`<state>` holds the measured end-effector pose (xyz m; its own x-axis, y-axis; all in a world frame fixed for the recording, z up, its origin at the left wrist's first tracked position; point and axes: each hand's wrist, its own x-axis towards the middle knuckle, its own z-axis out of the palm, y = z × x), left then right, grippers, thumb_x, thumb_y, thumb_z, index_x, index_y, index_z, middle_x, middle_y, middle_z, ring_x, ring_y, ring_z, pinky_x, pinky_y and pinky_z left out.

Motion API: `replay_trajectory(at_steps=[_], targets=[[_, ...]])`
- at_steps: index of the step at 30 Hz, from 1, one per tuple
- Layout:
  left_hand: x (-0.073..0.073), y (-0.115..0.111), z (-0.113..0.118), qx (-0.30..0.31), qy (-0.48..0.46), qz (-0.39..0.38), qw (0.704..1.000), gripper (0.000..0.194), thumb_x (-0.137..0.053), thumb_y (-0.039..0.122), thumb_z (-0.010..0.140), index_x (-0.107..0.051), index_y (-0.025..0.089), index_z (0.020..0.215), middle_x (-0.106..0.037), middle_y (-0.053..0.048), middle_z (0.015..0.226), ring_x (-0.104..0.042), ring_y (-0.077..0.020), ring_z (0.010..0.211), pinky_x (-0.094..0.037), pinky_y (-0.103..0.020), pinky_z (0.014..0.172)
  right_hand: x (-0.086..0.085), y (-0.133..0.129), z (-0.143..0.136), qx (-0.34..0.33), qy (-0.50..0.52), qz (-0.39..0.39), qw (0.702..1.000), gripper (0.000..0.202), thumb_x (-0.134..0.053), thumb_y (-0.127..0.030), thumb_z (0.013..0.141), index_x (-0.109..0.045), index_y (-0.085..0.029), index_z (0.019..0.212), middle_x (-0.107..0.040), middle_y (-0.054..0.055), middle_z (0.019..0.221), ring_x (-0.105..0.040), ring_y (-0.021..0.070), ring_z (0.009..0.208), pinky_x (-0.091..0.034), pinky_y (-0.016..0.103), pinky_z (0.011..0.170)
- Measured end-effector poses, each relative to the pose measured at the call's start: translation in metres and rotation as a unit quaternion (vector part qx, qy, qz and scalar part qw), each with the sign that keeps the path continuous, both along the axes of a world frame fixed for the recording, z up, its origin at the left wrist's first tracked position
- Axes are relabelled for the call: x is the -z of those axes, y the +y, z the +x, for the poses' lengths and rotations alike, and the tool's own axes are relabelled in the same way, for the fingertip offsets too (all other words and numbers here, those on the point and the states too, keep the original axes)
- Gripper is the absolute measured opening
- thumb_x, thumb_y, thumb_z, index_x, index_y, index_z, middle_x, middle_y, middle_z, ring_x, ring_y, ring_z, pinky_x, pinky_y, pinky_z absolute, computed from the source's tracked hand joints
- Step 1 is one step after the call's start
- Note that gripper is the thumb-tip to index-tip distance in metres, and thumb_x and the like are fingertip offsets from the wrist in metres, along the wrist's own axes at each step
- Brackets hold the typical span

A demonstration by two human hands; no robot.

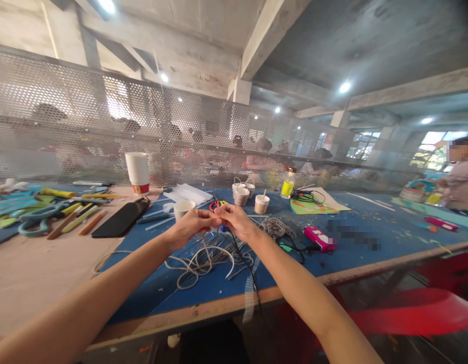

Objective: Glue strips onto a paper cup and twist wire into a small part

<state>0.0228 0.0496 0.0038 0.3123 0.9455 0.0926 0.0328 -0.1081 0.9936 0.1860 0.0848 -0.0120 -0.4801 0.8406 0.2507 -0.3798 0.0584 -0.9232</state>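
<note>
My left hand (192,226) and my right hand (237,220) meet fingertip to fingertip above the blue mat (143,273). Both are pinched closed; whatever lies between the fingertips is too small to make out. Below them spreads a loose tangle of pale cord (188,270) with thin grey strands. A black cable (241,255) runs down from near my right hand to the table's front edge. Just behind my left hand stands a white cup (184,208). Red and yellow handles (218,204) show behind the fingertips.
Left: a black phone (120,220), scissors (40,218), several tools, stacked paper cups (138,172). Behind: small cups (262,203), a bottle (288,184). Right: a coil of cord (279,228), a magenta box (319,238), papers (317,202), a red chair (419,311), another person (461,177).
</note>
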Motion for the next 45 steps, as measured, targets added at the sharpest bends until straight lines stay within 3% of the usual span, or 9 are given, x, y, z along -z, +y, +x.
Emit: replay_trajectory(at_steps=[7,15,25,32,45], targets=[[0.0018,0.0024,-0.0015,0.019,-0.035,-0.001,0.999,0.024,-0.082,0.034,0.065,-0.072,0.013,0.070,-0.061,-0.001,0.063,-0.044,-0.0078,0.053,-0.029,-0.022,0.048,0.0020,0.0009,0.0024,-0.040,0.007,0.005,0.999,0.028,-0.080,-0.041,0.071,-0.070,-0.017,0.083,-0.066,0.000,0.079,-0.058,0.0107,0.071,-0.046,0.025,0.071],[0.0055,0.0055,-0.0034,0.019,-0.022,0.003,1.000,0.024,-0.081,0.036,0.066,-0.072,0.014,0.070,-0.060,0.000,0.060,-0.041,-0.0070,0.050,-0.027,-0.024,0.048,0.0012,0.0008,-0.0010,0.017,0.016,0.004,1.000,0.032,-0.084,-0.040,0.064,-0.062,-0.017,0.066,-0.056,-0.004,0.066,-0.051,0.0085,0.062,-0.043,0.025,0.066],[0.0019,0.0013,-0.0028,0.021,-0.005,0.002,1.000,0.022,-0.082,0.033,0.066,-0.073,0.013,0.070,-0.056,0.002,0.057,-0.039,-0.0070,0.051,-0.026,-0.023,0.048,-0.0020,-0.0037,-0.0024,0.055,-0.011,0.002,0.998,0.037,-0.087,-0.041,0.059,-0.058,-0.017,0.064,-0.054,-0.005,0.060,-0.048,0.0083,0.057,-0.039,0.023,0.059],[0.0020,0.0025,-0.0041,0.033,-0.025,0.000,0.999,0.023,-0.081,0.035,0.067,-0.070,0.014,0.067,-0.060,0.001,0.061,-0.043,-0.0078,0.052,-0.027,-0.024,0.049,-0.0015,-0.0035,0.0013,-0.016,-0.019,0.032,0.999,0.034,-0.078,-0.047,0.070,-0.070,-0.016,0.082,-0.063,-0.001,0.077,-0.055,0.0102,0.069,-0.043,0.026,0.072],[0.0015,0.0005,-0.0019,0.030,-0.020,0.013,0.999,0.020,-0.083,0.032,0.064,-0.074,0.014,0.070,-0.058,0.001,0.061,-0.042,-0.0073,0.053,-0.030,-0.023,0.051,-0.0033,-0.0049,-0.0014,0.025,0.004,0.017,1.000,0.039,-0.085,-0.042,0.061,-0.055,-0.017,0.060,-0.052,-0.005,0.060,-0.047,0.0088,0.059,-0.040,0.024,0.063]])
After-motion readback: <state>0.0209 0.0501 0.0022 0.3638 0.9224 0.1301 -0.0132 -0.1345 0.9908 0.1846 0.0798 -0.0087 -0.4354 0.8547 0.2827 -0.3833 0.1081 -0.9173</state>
